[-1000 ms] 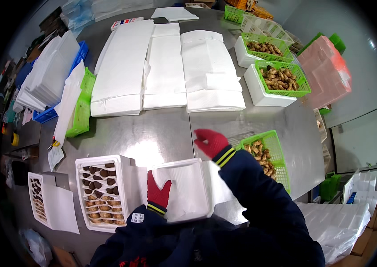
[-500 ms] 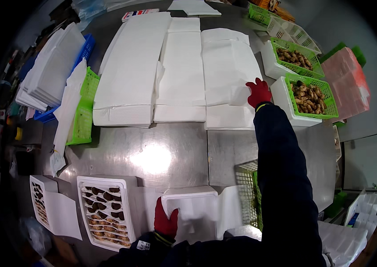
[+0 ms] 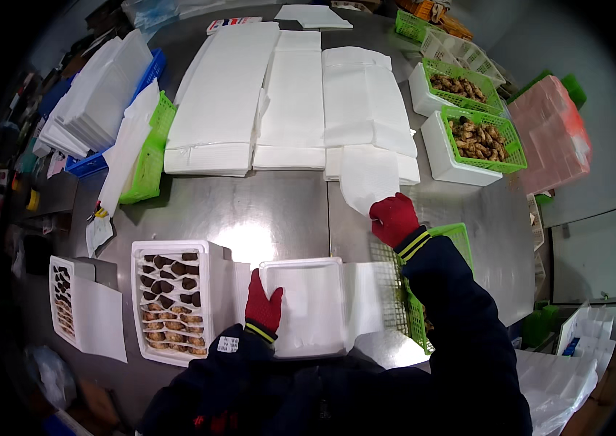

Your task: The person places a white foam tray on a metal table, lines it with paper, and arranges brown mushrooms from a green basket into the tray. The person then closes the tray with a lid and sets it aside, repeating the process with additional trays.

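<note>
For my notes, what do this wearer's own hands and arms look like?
The left hand and right hand are gloved in red. The left sleeve and right sleeve are dark navy, with yellow-striped cuffs. A small white label with dark print sits near the left cuff.

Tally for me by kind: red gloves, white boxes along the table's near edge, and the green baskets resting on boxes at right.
Red gloves: 2
Near-edge white boxes: 3
Raised green baskets: 2
Total: 7
</note>
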A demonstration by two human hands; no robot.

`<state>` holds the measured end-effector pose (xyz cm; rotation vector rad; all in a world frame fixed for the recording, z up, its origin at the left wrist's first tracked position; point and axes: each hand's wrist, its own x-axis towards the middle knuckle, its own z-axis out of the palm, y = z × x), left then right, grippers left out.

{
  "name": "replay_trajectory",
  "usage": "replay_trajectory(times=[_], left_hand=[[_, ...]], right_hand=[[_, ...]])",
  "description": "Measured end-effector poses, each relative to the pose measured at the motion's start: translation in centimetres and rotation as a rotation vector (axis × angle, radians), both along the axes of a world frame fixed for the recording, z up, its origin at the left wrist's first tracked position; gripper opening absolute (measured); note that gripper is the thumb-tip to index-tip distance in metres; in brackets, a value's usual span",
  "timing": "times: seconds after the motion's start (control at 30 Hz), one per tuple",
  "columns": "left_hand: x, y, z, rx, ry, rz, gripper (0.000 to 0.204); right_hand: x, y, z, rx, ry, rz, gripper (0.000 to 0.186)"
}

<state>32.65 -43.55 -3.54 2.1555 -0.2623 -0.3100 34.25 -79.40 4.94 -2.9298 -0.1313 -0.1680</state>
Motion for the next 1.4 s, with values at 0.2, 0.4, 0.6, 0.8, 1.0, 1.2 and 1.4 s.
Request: replay_trajectory(times=[0.2,0.4,0.6,0.8,1.0,1.2,1.4], left_hand=[[2.0,-0.7,10.0,-0.268,-0.348,-0.188,0.108],[3.2,-1.3,17.0,-0.588,0.006,-0.462,0.041],[0.8,-0.9,16.9,-0.712,0.119,-0.080,0.021],[-0.1,-0.6,17.4,-0.700,0.087,-0.043,0.024],[-1.1,2.2,20.2,-0.845,0.239,-0.281,0.017],[3.4,0.8,19.7,-0.420,-0.016,-0.466,0.020],[9.6,-4.6,21.3,-0.436,-0.736,-0.270,0.041]], right_hand=[[-4.4,10.2,11.1,0.458,0.169,0.278,0.014],[-6.7,12.5,15.3,0.883,0.474,0.343,0.018],[-10.8,11.8,12.7,1.564,0.218,0.060,0.050],[-12.6,13.8,11.3,1.367,-0.005,-0.266,0.026],[-14.6,14.3,13.3,1.485,-0.093,-0.230,0.020],[-10.9,10.5,11.3,1.177,0.040,0.090,0.022],[-2.8,9.7,14.9,0.603,-0.696,-0.004,0.026]])
